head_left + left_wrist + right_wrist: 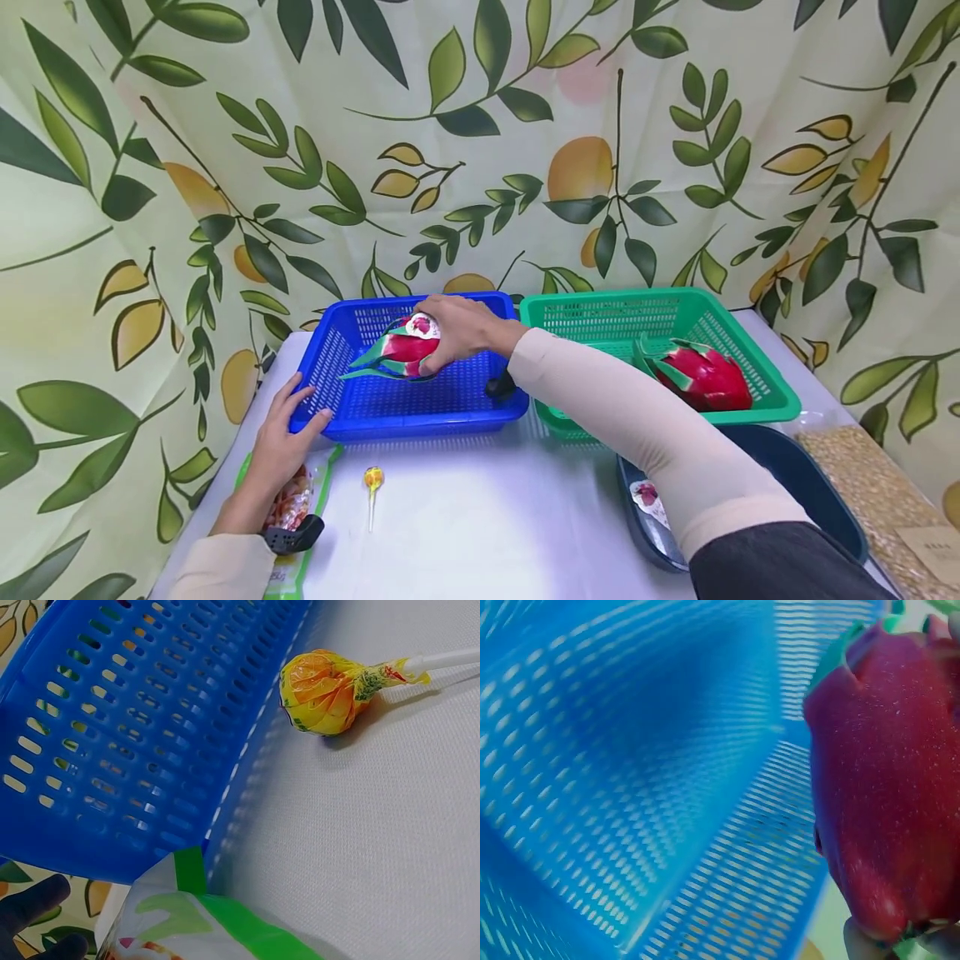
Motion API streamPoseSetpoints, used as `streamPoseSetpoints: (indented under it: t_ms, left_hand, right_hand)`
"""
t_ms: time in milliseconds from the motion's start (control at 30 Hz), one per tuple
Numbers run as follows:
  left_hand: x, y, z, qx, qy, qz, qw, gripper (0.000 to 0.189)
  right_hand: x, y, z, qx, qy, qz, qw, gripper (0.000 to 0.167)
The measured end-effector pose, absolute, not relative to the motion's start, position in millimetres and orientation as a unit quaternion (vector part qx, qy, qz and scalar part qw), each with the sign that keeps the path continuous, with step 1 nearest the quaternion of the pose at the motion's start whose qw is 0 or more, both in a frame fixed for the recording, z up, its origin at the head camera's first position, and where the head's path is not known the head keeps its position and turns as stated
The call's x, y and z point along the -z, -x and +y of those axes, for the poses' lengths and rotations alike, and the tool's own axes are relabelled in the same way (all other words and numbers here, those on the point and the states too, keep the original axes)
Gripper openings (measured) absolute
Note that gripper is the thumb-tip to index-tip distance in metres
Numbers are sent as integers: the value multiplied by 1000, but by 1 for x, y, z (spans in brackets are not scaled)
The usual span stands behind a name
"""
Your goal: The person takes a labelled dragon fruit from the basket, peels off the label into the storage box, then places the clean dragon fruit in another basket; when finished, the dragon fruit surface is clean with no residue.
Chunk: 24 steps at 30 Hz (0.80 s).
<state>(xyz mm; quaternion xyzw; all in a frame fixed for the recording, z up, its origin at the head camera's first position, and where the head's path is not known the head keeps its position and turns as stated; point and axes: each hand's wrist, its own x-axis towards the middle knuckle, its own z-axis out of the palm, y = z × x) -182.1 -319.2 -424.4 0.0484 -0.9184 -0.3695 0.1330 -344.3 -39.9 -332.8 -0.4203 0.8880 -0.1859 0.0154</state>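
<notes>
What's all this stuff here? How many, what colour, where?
Table: one, white, lower middle
Leafy cloth: at least one, cream, behind table
Blue basket: one, blue, left back
Green basket: one, green, right back
Labelled dragon fruit: one, red, held at blue basket
Other dragon fruit: one, red, in green basket
Tub: one, dark blue, before green basket
Paper label: one, white, tub's left side
Bag of bits: one, tan, far right
Lollipop: one, yellow, before blue basket
Packet: one, green-edged, left front
Sleeves: two, mostly cream, foreground
Wrist devices: two, black, one each side
Left grip: one, bare hand, by blue basket's corner
Right grip: one, bare hand, holding labelled dragon fruit
</notes>
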Motion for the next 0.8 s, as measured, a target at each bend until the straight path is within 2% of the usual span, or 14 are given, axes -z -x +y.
streamPoseSetpoints:
  t_ms: [167, 400, 633, 800]
  left_hand:
    - [424, 183, -319, 374, -48, -917, 131, 66]
    - [425, 182, -320, 381, -47, -914, 133, 66]
    - [426, 182, -322, 379, -40, -915, 131, 67]
    - [423, 182, -323, 374, -36, -918, 126, 68]
  right_hand:
    - [314, 323, -11, 278, 392, 877, -13, 82]
    - [316, 273, 21, 380, 364, 849, -45, 85]
    - [343, 219, 47, 448, 332, 828, -59, 82]
    - [368, 184, 62, 487, 326, 809, -44, 82]
